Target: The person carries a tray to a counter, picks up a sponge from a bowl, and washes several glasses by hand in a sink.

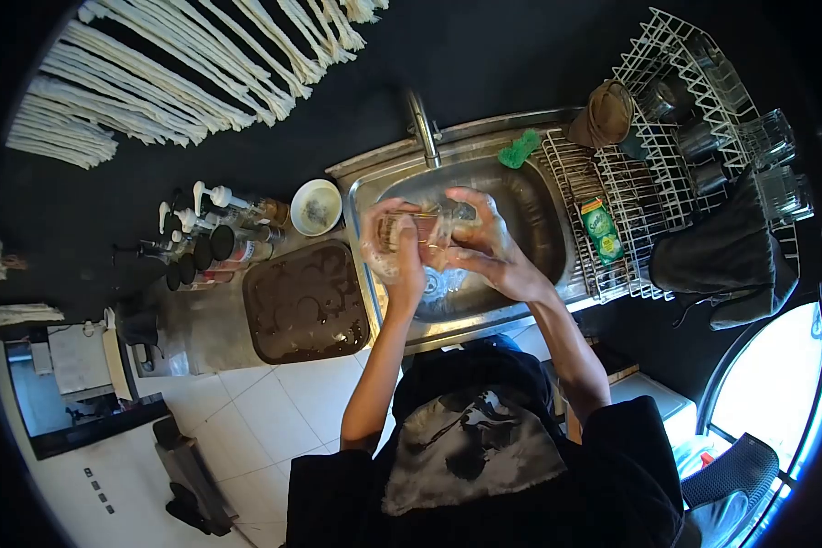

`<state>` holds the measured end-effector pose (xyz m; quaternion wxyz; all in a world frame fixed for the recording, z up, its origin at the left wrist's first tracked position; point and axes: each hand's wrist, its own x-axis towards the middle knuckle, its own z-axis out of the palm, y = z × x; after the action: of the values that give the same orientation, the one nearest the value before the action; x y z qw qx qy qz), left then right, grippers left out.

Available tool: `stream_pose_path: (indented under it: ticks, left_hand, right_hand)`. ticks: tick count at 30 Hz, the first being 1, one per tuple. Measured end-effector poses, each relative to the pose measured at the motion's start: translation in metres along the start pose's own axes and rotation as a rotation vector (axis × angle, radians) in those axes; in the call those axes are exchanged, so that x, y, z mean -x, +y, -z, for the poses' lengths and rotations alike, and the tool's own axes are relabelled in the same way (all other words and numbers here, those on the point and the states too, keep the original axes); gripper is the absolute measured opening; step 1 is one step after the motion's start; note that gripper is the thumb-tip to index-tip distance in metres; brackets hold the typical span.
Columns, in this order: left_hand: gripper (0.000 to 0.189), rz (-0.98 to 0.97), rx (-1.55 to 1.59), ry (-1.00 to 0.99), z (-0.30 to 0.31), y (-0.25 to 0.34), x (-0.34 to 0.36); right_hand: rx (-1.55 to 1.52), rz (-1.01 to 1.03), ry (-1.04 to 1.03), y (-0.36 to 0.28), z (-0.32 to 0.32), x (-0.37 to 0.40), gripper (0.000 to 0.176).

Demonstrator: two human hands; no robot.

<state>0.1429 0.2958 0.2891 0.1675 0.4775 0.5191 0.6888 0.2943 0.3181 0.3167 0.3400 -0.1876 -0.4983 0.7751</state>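
My left hand (391, 247) is wrapped around a wet, clear drinking glass (432, 228), held tilted above the sink (543, 219). My right hand (486, 239) curls its fingers and thumb around the other end of the same glass. Suds or water shine on both hands. Below them, part of the sink drain (441, 283) shows. The steel faucet (422, 128) stands behind the hands, and a green sponge (519, 149) rests on the sink's back right rim. Fingers hide part of the glass.
To the left are a brown tray (307, 301) with wet marks, a white bowl (317, 207) and several pump bottles (219, 196). On the right, a white wire rack (644, 173) bears glasses, a brown cloth (603, 114), a green packet (600, 230) and dark mitts (712, 256).
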Motion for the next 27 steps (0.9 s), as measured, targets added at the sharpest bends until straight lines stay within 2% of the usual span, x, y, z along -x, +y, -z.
stream_pose_path:
  ticks: [1,2,4,5,6,7,9,10,12,13,16,19,23,25,26,27]
  left_hand:
    - [0.019,0.097,0.124,0.071,0.000,0.003,0.002]
    - [0.019,0.097,0.120,0.073,0.000,0.006,0.002]
    - [0.023,0.563,0.513,0.078,-0.002,0.019,-0.003]
    - [0.026,0.673,0.567,0.074,-0.003,0.026,-0.006]
    - [0.026,0.671,0.568,0.074,-0.001,0.025,-0.007]
    - [0.027,0.735,0.659,0.070,0.000,0.023,-0.010]
    - [0.024,0.823,0.790,0.095,0.000,0.020,-0.014]
    - [0.024,0.820,0.788,0.097,0.000,0.022,-0.013]
    - [0.019,0.784,0.948,0.108,0.000,0.029,-0.014]
    - [0.019,0.783,0.949,0.105,-0.001,0.033,-0.014]
    - [0.015,0.784,0.950,0.164,-0.001,0.042,-0.013]
    - [0.011,0.579,0.778,0.246,-0.009,0.048,-0.007]
    - [0.008,0.429,0.684,0.235,-0.013,0.057,-0.005]
    - [0.008,0.297,0.706,0.195,-0.014,0.052,-0.004]
    - [0.008,0.304,0.706,0.196,-0.015,0.050,-0.004]
    - [0.008,0.261,0.719,0.164,-0.014,0.048,-0.006]
  right_hand:
    - [-0.001,0.002,0.000,-0.003,-0.003,0.001,0.066]
    - [0.081,0.080,0.021,-0.005,-0.006,0.003,0.070]
    - [0.167,0.162,0.037,-0.003,-0.012,0.000,0.074]
    - [0.199,0.243,0.121,0.003,-0.016,-0.002,0.072]
    - [0.229,0.325,0.207,0.010,-0.018,-0.003,0.070]
    - [0.233,0.331,0.205,0.019,-0.019,-0.004,0.070]
    - [0.560,0.599,0.367,0.033,-0.021,-0.007,0.051]
    - [0.557,0.601,0.364,0.033,-0.022,-0.006,0.051]
    - [0.924,0.651,0.323,0.027,-0.025,-0.003,0.033]
    - [0.883,0.626,0.347,0.020,-0.031,0.001,0.027]
    - [0.908,0.613,0.332,0.029,-0.026,0.007,0.026]
    - [0.948,0.576,0.405,0.041,-0.030,0.009,0.025]
    - [1.014,0.546,0.518,0.039,-0.041,0.008,0.023]
    - [0.431,0.217,0.507,0.027,-0.045,-0.002,0.019]
    - [0.432,0.212,0.510,0.030,-0.040,-0.008,0.019]
    - [0.071,0.181,0.373,0.029,-0.036,-0.016,0.017]
